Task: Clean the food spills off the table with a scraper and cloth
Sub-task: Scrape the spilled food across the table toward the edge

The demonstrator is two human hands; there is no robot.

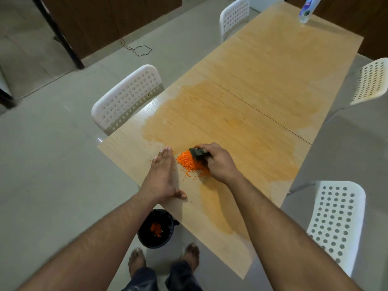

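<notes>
A heap of small orange food bits [190, 162] lies near the front left corner of the long wooden table [262, 85]. My right hand [219, 162] grips a dark scraper [198, 153] whose blade touches the heap's right side. My left hand [162, 177] stands on edge on the table with straight fingers, just left of the heap. A few loose orange bits are scattered around. A broad orange stain covers much of the tabletop. No cloth is in view.
A black bin [156, 229] with orange scraps inside stands on the floor below the table's near corner, by my bare feet. White perforated chairs [128, 97] flank the table on both sides. A bottle [307, 9] stands at the far end.
</notes>
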